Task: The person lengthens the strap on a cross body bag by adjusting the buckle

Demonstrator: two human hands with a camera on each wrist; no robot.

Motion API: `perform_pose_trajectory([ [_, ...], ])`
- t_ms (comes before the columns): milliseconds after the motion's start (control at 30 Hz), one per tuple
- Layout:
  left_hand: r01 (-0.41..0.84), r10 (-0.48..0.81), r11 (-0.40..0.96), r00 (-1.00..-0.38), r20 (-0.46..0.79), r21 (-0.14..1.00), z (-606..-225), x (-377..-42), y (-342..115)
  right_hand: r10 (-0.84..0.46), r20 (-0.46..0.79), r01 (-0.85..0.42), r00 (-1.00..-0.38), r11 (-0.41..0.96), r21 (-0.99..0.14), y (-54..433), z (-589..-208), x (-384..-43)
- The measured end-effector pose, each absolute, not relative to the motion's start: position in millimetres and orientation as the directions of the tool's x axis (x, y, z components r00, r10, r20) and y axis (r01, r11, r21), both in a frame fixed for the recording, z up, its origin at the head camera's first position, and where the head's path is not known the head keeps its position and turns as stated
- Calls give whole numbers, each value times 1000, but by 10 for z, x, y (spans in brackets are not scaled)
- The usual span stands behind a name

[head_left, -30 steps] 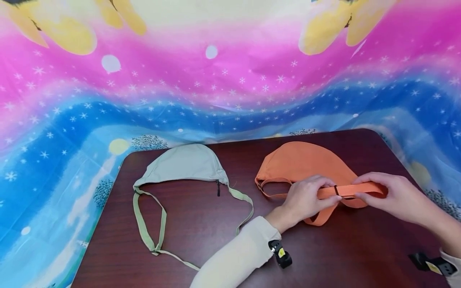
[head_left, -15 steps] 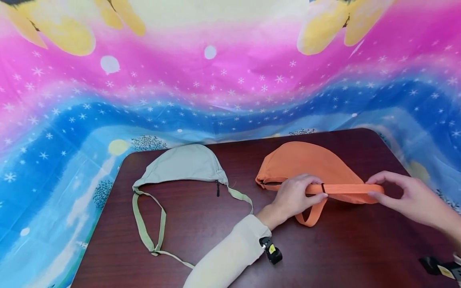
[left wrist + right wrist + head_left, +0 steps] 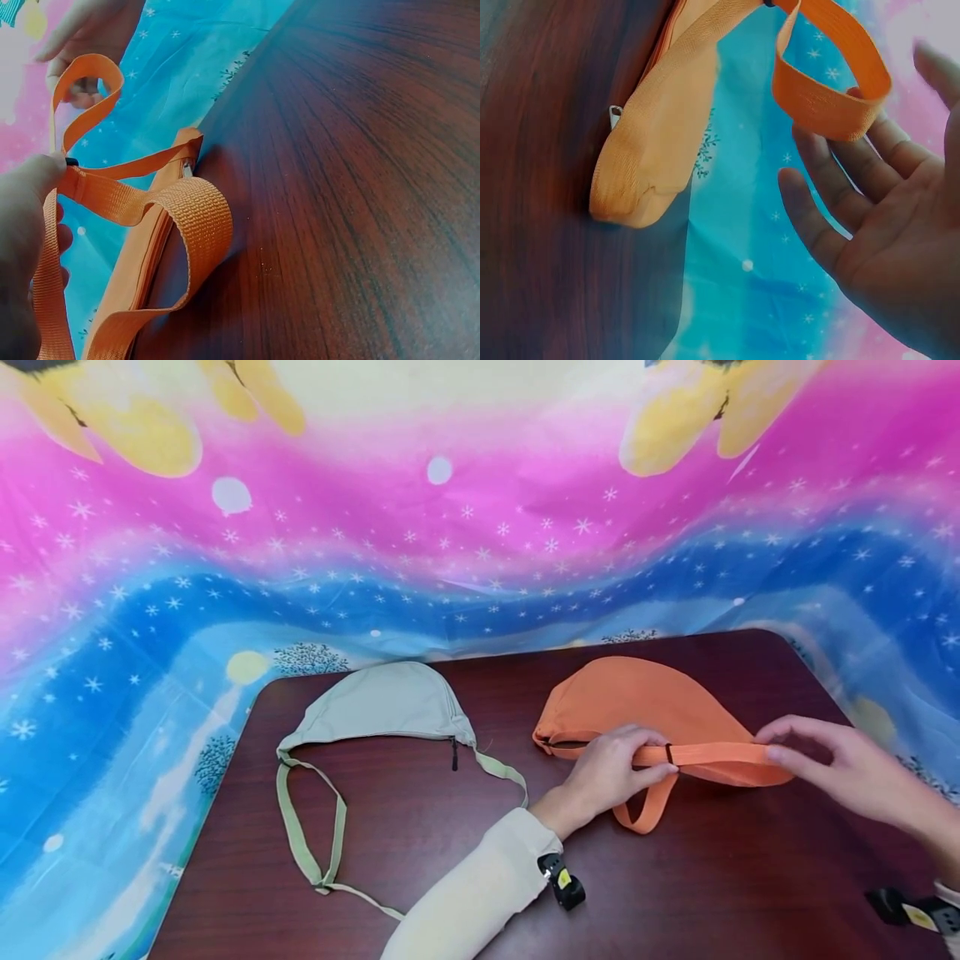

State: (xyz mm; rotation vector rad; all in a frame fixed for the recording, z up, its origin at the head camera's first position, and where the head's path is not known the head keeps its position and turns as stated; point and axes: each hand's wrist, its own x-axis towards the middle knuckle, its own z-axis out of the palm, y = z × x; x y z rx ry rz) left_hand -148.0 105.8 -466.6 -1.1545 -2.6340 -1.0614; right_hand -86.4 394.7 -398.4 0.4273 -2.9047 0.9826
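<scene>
An orange crescent-shaped sling bag (image 3: 637, 697) lies on the right half of the table. My left hand (image 3: 617, 770) pinches its orange strap (image 3: 716, 753) at the black slider (image 3: 670, 755), between thumb and fingers. To the right of the slider, the strap forms a folded loop. At that loop's far end is my right hand (image 3: 855, 768), fingers loosely bent. In the right wrist view the thumb stands away from the strap loop (image 3: 825, 105), and the fingertips lie just behind it. The left wrist view shows another strap length (image 3: 199, 217) hanging in a curve beside the bag.
A pale green sling bag (image 3: 390, 702) lies on the left, its strap (image 3: 292, 818) spread toward the front. Dark reddish-brown table (image 3: 697, 893) has rounded far corners. A colourful printed cloth (image 3: 480, 510) hangs directly behind it.
My hands have drawn apart, left hand leftward and right hand slightly rightward, stretching the strap loop straighter. Just now the right thumb and fingers have loosened at the loop's end.
</scene>
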Motion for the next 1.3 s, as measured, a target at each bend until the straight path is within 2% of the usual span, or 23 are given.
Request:
perform_pose_trajectory([
  [300, 697, 629, 477, -696, 346, 535, -4668, -1479, 1063, -329, 135, -347, -935, 761, -549, 3774, -4032, -1155],
  [600, 708, 637, 456, -683, 359, 539, -4657, -1474, 1066, -475, -75, -328, -877, 704, -630, 3554, -4114, -1292],
  [733, 708, 641, 450, -680, 356, 544, -4661, -1477, 1061, -516, -94, -347, -851, 688, -637, 3546, -4150, -1305],
  [867, 714, 645, 446, -674, 359, 539, -4667, -1479, 1060, -527, -85, -349, -846, 666, -659, 3544, -4197, -1303],
  [1067, 706, 652, 432, -674, 346, 561, -4659, -1482, 1061, -486, -39, -346, -873, 675, -652, 3510, -4248, -1274],
  [1300, 722, 655, 406, -657, 372, 561, -4643, -1507, 1032, -462, -102, -270, -881, 668, -694, 3505, -4245, -1247],
])
